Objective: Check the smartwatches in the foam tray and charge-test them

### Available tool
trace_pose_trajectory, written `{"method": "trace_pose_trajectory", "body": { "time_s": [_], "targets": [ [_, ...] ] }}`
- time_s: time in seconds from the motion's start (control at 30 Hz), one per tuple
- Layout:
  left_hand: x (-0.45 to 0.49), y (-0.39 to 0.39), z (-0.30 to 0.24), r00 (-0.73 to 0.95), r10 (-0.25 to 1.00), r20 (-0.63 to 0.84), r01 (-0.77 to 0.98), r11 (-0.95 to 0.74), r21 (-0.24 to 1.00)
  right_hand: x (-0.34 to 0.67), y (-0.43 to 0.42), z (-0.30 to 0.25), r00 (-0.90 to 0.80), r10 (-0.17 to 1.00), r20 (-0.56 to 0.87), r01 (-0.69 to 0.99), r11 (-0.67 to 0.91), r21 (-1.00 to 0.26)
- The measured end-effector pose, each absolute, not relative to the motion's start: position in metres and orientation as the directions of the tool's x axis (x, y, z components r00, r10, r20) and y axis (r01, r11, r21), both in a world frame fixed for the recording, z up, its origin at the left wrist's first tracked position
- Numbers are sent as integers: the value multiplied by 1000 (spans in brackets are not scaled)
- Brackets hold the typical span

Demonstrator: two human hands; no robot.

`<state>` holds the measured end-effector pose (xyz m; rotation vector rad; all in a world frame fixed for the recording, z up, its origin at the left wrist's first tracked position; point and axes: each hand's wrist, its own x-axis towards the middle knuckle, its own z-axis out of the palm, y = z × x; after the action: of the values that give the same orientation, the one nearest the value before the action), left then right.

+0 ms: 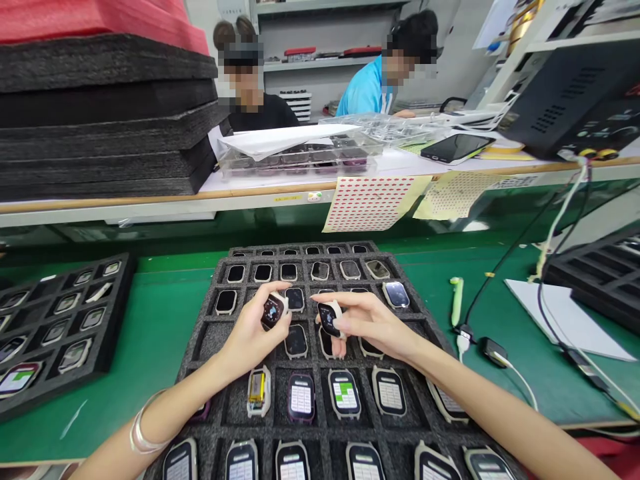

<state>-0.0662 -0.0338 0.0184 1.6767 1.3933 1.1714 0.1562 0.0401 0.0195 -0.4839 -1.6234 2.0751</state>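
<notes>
My left hand [250,333] is closed on a small smartwatch body [273,311] with a lit screen, held above a black foam tray [206,337]. My right hand [373,323] pinches a second smartwatch body [330,319] beside it, its screen facing me. The two watches are a few centimetres apart over the tray's middle rows. Several more watch bodies sit in the tray's cells, some with lit screens [344,393] near me, dark ones [263,273] farther off. One opened watch with a yellow battery [258,391] lies under my left wrist.
A second foam tray [107,347] of watches lies at the left on the green mat. A green pen [456,300], cables [493,350] and white paper [575,320] lie at the right. Stacked foam sheets [100,113], sticker sheets [373,200] and a phone [455,147] are on the raised shelf; two people sit beyond.
</notes>
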Motion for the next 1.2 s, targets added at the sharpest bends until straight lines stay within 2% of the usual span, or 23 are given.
{"method": "trace_pose_trajectory", "body": {
  "time_s": [0.2, 0.27, 0.37, 0.47, 0.57, 0.7, 0.9, 1.2],
  "targets": [
    [-66, -32, 17, 30, 982, 187, 360, -185, 914, 155, 39, 22, -836, 549, -23, -127, -233, -964],
    [-65, -31, 16, 45, 991, 126, 251, -133, 959, 153, 39, 23, -832, 554, -27, -150, -270, -951],
    [-64, -29, 17, 103, 995, -5, -6, 6, 1000, 151, 39, 24, -825, 562, -53, -161, -325, -932],
    [-63, -27, 18, 138, 986, -92, -228, 122, 966, 150, 38, 23, -808, 584, -78, -152, -335, -930],
    [-61, -26, 19, 163, 978, -134, -350, 184, 918, 151, 38, 22, -782, 618, -83, -140, -304, -942],
    [-61, -27, 16, 206, 969, -139, -377, 209, 902, 152, 38, 21, -763, 643, -73, -123, -255, -959],
    [-64, -30, 9, 210, 976, -53, -310, 118, 943, 152, 37, 22, -752, 655, -80, -115, -249, -962],
    [-64, -28, 8, 242, 970, -21, -285, 92, 954, 151, 34, 20, -749, 658, -73, -96, -216, -972]
  ]
}}
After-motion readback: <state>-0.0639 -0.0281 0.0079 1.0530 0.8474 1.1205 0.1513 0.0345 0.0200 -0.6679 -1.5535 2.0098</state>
